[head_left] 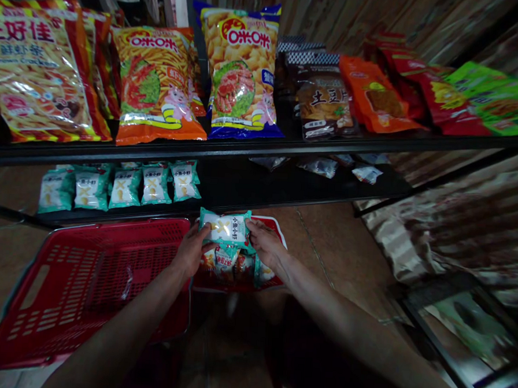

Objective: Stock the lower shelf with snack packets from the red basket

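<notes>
Between my two hands is a small white and teal snack bag [225, 227], turned sideways so its print runs up and down. My left hand [193, 248] grips its left end, thumb on the front. The right end is pinched by my right hand [265, 240]. Right below it, a red basket [278, 227] holds several small snack bags [225, 261], partly covered by the held bag and my hands. On the lower shelf [237, 184], a row of matching teal bags [124, 186] stands upright at the left.
A larger red basket [35, 321] with a small clear scrap inside sits at the left on the tiled floor. Big snack bags [243, 71] line the upper shelf [244, 147]. Several small packets [319, 165] lie at the lower shelf's right. A dark metal frame [434, 336] stands at the right.
</notes>
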The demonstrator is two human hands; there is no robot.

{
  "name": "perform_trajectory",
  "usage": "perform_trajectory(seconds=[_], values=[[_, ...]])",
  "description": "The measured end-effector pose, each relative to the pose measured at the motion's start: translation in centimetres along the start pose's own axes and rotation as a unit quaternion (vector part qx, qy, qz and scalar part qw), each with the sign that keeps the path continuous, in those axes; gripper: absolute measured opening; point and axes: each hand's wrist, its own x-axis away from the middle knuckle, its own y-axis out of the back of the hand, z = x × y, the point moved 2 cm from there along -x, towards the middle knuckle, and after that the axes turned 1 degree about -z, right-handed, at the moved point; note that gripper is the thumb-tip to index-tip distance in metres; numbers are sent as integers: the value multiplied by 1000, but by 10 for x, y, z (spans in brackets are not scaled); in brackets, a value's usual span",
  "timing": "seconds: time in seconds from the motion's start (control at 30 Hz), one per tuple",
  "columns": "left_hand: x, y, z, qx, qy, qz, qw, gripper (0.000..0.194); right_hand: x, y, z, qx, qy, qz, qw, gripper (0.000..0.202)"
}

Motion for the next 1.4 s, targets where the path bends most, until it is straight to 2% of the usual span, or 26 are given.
perform_trajectory(seconds=[0.07, 0.17, 0.23, 0.4, 0.57, 0.67, 0.73, 0.8, 0.9, 1.0, 1.2, 1.4], values=[[0, 2, -3, -20, -14, 6, 1000, 20, 0, 2, 1, -9, -17, -2, 1000, 36], [0, 3, -9, -55, -39, 46, 997, 27, -1, 3, 2, -18, -14, -9, 1000, 35], [0, 4, -11, -72, -44, 55, 995, 29, -1, 3, 3, -17, 0, -12, 1000, 35], [-2, 6, -15, -84, -38, 30, 995, 25, -2, 2, 4, 12, 37, -7, 999, 36], [-4, 10, -20, -101, -21, 59, 993, 35, -10, 2, 9, 57, 72, 11, 996, 37], [-2, 13, -21, -130, -14, 84, 988, 41, -18, 3, 21, 123, 117, 12, 985, 33], [3, 13, -17, -157, -15, 123, 980, 43, -23, 3, 33, 157, 161, 9, 974, 29], [10, 12, -9, -179, -11, 154, 972, 41, -26, 3, 44, 171, 176, 21, 969, 26], [21, 8, 7, -218, 21, 157, 963, 36, -27, 2, 53, 204, 166, 43, 964, 23], [32, 6, 17, -230, 40, 155, 960, 34, -26, 3, 55, 229, 157, 38, 960, 19], [41, 3, 21, -212, 46, 168, 961, 39, -24, 5, 57, 232, 144, 30, 962, 17], [43, 4, 24, -225, 58, 192, 953, 35, -25, 3, 57, 250, 142, 67, 955, 16]])
